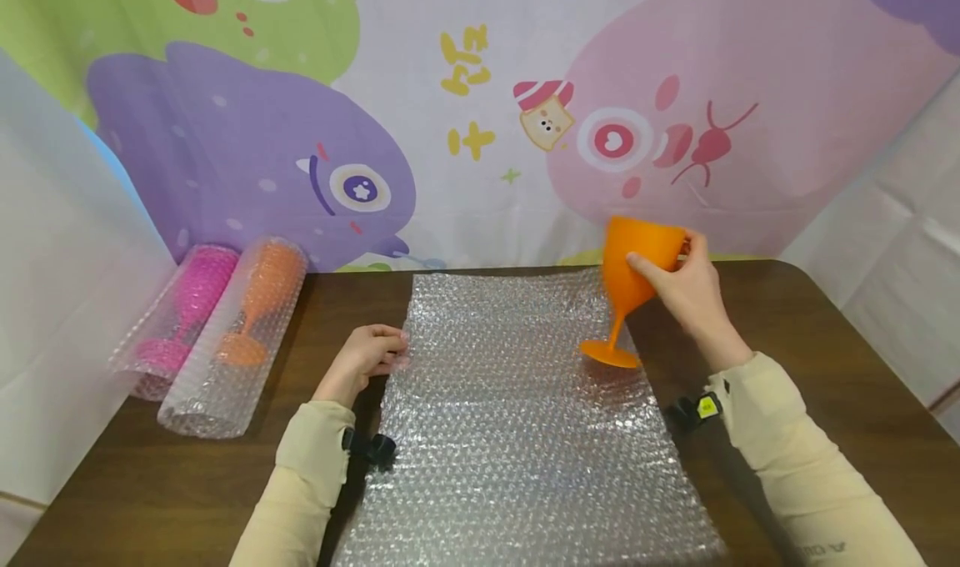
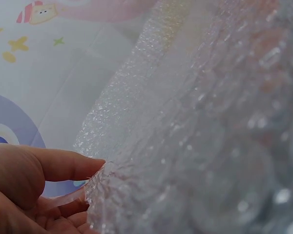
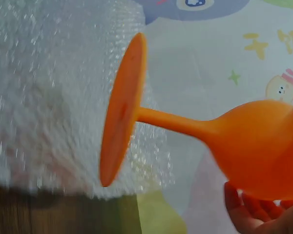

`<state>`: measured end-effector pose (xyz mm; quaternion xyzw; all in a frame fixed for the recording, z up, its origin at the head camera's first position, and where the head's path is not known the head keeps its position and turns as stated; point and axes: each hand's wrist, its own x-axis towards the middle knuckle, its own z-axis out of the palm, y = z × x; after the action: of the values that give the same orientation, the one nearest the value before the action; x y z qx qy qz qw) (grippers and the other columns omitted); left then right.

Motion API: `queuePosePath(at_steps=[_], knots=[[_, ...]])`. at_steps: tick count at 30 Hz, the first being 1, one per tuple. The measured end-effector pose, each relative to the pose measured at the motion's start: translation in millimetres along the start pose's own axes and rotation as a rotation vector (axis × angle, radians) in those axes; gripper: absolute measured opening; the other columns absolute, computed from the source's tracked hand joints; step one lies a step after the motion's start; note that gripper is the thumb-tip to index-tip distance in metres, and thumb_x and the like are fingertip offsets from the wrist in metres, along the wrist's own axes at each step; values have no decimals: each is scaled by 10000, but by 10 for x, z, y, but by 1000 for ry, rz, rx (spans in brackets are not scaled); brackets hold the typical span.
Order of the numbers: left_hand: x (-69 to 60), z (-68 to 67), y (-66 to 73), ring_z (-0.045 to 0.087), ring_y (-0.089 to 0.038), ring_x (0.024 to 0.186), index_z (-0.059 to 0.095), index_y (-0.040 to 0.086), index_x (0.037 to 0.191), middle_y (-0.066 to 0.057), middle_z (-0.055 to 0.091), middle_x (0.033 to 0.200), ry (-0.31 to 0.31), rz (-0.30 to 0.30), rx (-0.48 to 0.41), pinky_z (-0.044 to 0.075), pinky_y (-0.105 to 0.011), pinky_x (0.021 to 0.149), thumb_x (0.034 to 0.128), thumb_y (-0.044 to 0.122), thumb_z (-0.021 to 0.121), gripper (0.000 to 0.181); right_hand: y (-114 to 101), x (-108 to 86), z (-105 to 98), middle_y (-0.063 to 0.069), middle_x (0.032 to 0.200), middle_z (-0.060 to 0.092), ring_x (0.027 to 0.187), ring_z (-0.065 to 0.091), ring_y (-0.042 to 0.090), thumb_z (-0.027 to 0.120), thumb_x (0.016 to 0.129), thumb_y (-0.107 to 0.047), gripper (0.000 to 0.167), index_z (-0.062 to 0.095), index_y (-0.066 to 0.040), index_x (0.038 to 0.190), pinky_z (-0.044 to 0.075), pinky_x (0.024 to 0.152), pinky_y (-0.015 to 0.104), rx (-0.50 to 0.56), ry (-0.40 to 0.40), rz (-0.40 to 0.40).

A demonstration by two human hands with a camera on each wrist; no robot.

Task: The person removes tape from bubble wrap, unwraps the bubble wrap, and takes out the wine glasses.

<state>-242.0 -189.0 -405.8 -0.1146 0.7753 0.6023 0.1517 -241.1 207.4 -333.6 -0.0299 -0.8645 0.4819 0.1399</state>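
A sheet of clear bubble wrap [image 1: 517, 434] lies flat down the middle of the table. At its left edge my left hand [image 1: 367, 353] pinches the plastic; in the left wrist view one finger of that hand [image 2: 44, 180] presses the edge from above, others are below. My right hand [image 1: 690, 288] grips an orange goblet [image 1: 637, 258] by its bowl, thumb on the near side. Slightly tilted, the goblet hangs over the right part of the sheet. Its stem and round foot [image 3: 123, 112] point down towards the wrap; whether they touch it I cannot tell.
Two bubble-wrapped goblets, one pink [image 1: 198, 292] and one orange [image 1: 272, 288], lie side by side on the table's left. A cartoon-printed cloth [image 1: 480, 208] hangs behind the dark wooden table [image 1: 795, 325]. White walls flank both sides.
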Motion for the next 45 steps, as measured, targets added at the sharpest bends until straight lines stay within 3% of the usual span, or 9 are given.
queuePosePath(at_steps=[4, 8, 11, 15, 22, 35, 45], knots=[[12, -3, -2, 609, -71, 617, 497, -86, 1178, -39, 587, 793, -2, -1, -1, 525, -210, 610, 907, 70, 495, 313, 37, 12, -55, 198, 1180, 456, 880, 485, 215, 635, 806, -421, 755, 251, -66, 1351, 433, 653, 155, -16, 66, -71], [17, -3, -9, 609, -70, 612, 499, -87, 1176, -35, 588, 795, -5, -3, 2, 527, -213, 611, 914, 80, 485, 311, 96, 44, -109, 201, 1161, 461, 886, 470, 206, 668, 789, -359, 745, 263, -66, 1342, 410, 625, 130, -19, 126, -122], [13, -1, -9, 609, -73, 615, 498, -87, 1178, -36, 586, 796, -6, -4, -1, 530, -217, 617, 915, 84, 485, 314, 130, 71, -162, 185, 1204, 431, 948, 449, 235, 683, 776, -331, 764, 249, -71, 1348, 396, 661, 149, -28, 159, -138], [1, -2, -10, 606, -72, 615, 497, -86, 1176, -41, 579, 797, -1, -9, -2, 527, -210, 613, 909, 82, 497, 316, 169, 96, -237, 153, 1260, 371, 1014, 423, 244, 697, 768, -321, 817, 195, -77, 1365, 396, 738, 198, -27, 148, -130], [-10, 4, -23, 605, -71, 604, 503, -85, 1166, -43, 582, 798, 1, -14, -14, 522, -201, 597, 904, 71, 498, 305, 269, 164, -381, 160, 1287, 325, 1086, 409, 290, 718, 753, -303, 875, 135, -84, 1368, 400, 908, 428, -41, 143, -98], [1, 4, -3, 604, -76, 607, 496, -96, 1170, -44, 576, 785, 2, -7, -19, 523, -201, 591, 898, 68, 511, 318, 460, 319, -603, -38, 1200, 319, 1075, 394, 157, 727, 750, -237, 824, 144, -175, 1329, 378, 937, 274, -4, 214, -63], [4, 5, -8, 599, -69, 601, 503, -88, 1158, -36, 569, 776, 13, -6, -5, 517, -196, 581, 890, 69, 522, 312, 538, 356, -741, -3, 1251, 273, 1141, 365, 209, 711, 760, -247, 830, 112, -166, 1329, 334, 973, 274, -30, 232, -30]])
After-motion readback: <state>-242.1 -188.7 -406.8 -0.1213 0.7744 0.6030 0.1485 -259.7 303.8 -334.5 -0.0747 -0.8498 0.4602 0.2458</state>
